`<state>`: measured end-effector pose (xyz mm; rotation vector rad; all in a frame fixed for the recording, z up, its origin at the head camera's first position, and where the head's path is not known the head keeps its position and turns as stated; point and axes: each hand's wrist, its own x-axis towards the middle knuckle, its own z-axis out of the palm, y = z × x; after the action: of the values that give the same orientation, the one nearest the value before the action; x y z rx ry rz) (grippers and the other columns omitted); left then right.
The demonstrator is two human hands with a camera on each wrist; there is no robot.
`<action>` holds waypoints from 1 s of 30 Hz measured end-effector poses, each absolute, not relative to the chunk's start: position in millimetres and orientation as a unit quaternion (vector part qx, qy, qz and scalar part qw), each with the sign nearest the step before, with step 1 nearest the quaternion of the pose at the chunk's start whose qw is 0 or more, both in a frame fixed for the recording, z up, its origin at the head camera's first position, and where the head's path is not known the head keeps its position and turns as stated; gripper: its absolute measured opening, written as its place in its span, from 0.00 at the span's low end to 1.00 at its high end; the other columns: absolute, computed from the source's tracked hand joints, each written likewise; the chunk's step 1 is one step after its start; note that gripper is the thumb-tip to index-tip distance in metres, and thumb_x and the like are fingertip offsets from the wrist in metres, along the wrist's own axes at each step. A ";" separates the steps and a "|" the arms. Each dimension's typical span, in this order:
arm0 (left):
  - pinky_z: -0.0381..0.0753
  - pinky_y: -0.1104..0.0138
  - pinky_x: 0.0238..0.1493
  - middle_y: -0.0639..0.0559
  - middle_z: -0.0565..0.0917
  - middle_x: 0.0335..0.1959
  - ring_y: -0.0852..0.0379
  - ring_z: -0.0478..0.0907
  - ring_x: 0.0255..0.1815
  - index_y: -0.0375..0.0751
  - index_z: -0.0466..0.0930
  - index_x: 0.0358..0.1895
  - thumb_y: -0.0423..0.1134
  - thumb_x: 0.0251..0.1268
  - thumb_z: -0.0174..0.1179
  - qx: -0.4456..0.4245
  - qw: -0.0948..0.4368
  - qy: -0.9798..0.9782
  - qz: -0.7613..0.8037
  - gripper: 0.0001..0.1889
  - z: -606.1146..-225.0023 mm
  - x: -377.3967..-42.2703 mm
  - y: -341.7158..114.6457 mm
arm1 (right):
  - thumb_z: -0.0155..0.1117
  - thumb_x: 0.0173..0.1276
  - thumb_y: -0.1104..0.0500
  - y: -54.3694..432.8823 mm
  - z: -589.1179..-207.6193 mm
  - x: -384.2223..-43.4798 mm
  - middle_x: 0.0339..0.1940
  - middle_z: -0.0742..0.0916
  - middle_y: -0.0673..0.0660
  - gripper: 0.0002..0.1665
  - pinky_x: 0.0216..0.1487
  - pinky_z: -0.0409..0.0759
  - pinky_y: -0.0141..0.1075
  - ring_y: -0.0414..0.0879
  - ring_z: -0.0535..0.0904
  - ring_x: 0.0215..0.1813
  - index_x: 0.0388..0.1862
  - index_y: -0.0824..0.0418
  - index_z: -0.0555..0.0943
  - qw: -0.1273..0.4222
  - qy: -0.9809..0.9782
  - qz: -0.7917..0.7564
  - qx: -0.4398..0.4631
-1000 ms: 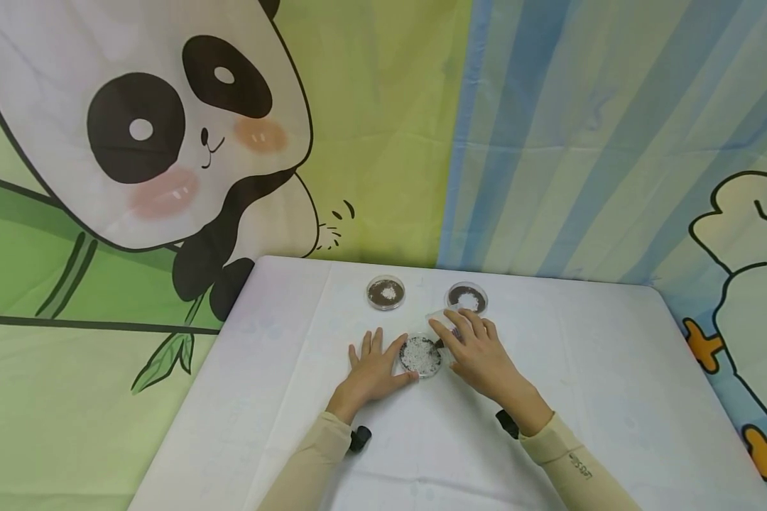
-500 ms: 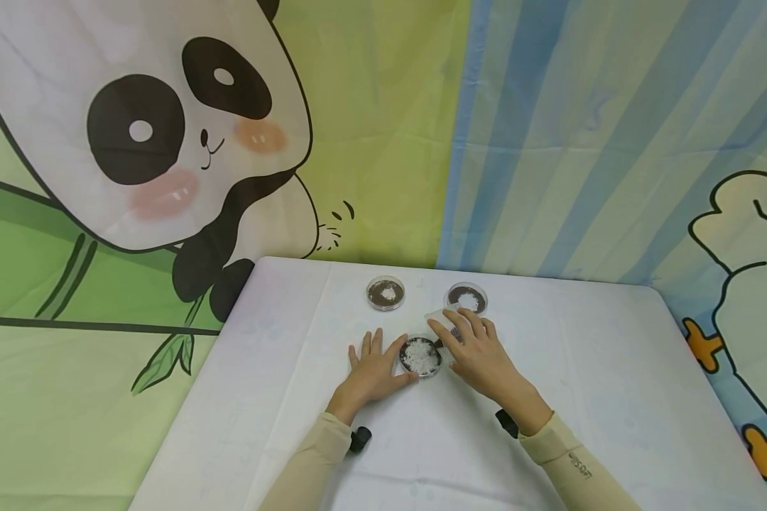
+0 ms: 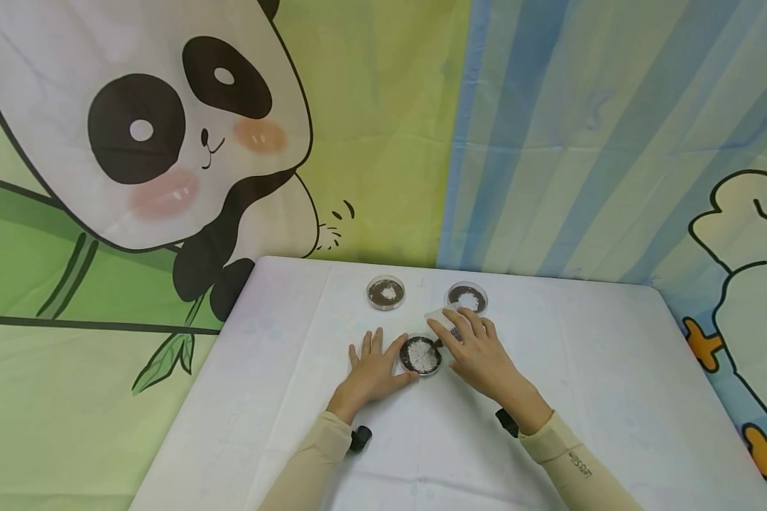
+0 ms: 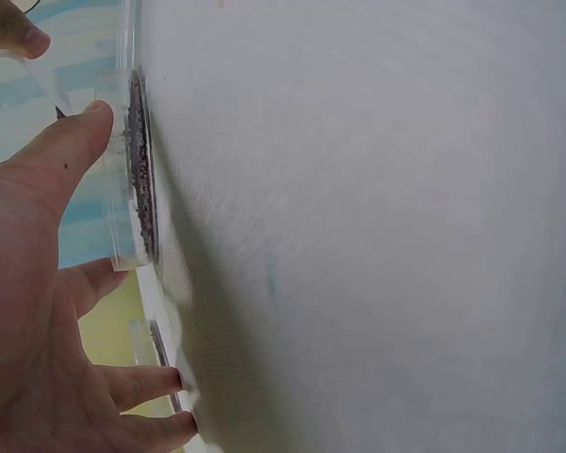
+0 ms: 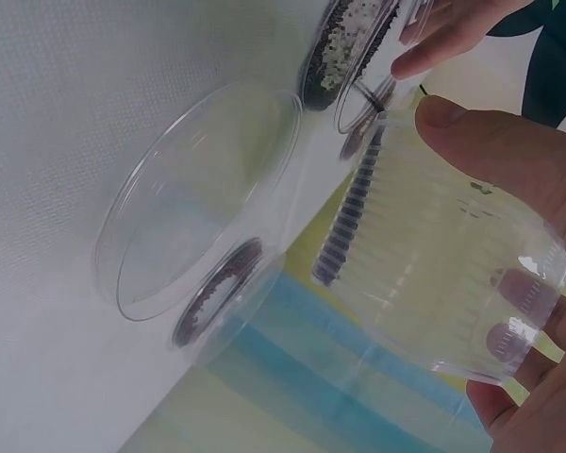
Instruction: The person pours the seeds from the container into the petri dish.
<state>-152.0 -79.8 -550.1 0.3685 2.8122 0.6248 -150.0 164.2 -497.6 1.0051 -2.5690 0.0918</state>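
A petri dish [image 3: 420,355] holds white flakes ringed by dark material. My left hand [image 3: 372,372] pinches its rim between thumb and index finger, the other fingers spread on the table. In the left wrist view the dish stands flat, with a dark layer along its bottom. My right hand [image 3: 482,355] grips a tilted clear plastic container [image 5: 443,245] with ribbed walls. Dark material lies along the container's lower side, and its narrow dark end points at the dish's right edge. Beneath it, in the right wrist view, lies a larger-looking clear round dish or lid [image 5: 198,198].
Two more petri dishes stand at the back of the white table [image 3: 281,369]: a left one [image 3: 385,293] and a right one [image 3: 466,298]. Both hold dark material with white in the middle. A printed cloth [image 3: 383,142] hangs directly behind the table.
In the dish the dark ring has widened, and the white flakes have drawn in to a smaller patch in the middle. Both hands and the container stay almost still.
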 end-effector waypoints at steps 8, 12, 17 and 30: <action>0.38 0.29 0.67 0.30 0.49 0.78 0.29 0.39 0.78 0.60 0.58 0.79 0.68 0.62 0.61 0.131 0.114 0.960 0.219 0.44 -548.4 -152.0 -79.9 | 0.88 0.42 0.55 163.9 -497.7 -150.5 0.72 0.70 0.64 0.63 0.57 0.70 0.62 0.65 0.63 0.71 0.77 0.51 0.64 0.191 -0.912 0.040 0.361; 0.37 0.29 0.67 0.30 0.48 0.78 0.29 0.39 0.78 0.60 0.58 0.79 0.69 0.61 0.61 0.131 0.116 0.960 0.220 0.44 -548.3 -152.5 -79.8 | 0.88 0.42 0.55 163.9 -498.2 -150.2 0.72 0.70 0.65 0.63 0.57 0.70 0.62 0.65 0.63 0.70 0.77 0.51 0.64 0.192 -0.912 0.041 0.361; 0.37 0.29 0.67 0.31 0.49 0.79 0.30 0.39 0.78 0.60 0.58 0.79 0.69 0.61 0.61 0.128 0.118 0.960 0.220 0.45 -549.2 -152.4 -80.0 | 0.88 0.42 0.56 163.9 -499.6 -150.3 0.72 0.70 0.64 0.64 0.57 0.70 0.62 0.65 0.63 0.71 0.78 0.51 0.64 0.191 -0.913 0.041 0.359; 0.37 0.29 0.68 0.32 0.48 0.79 0.30 0.39 0.78 0.62 0.57 0.79 0.71 0.61 0.59 0.127 0.120 0.962 0.212 0.45 -551.3 -153.2 -79.9 | 0.88 0.43 0.57 163.5 -499.5 -149.8 0.72 0.69 0.64 0.63 0.57 0.70 0.62 0.65 0.62 0.71 0.77 0.51 0.64 0.184 -0.915 0.046 0.357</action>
<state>-153.2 -79.9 -551.3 0.3709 2.8097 0.6194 -149.8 163.5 -499.5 1.0055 -2.5798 0.1294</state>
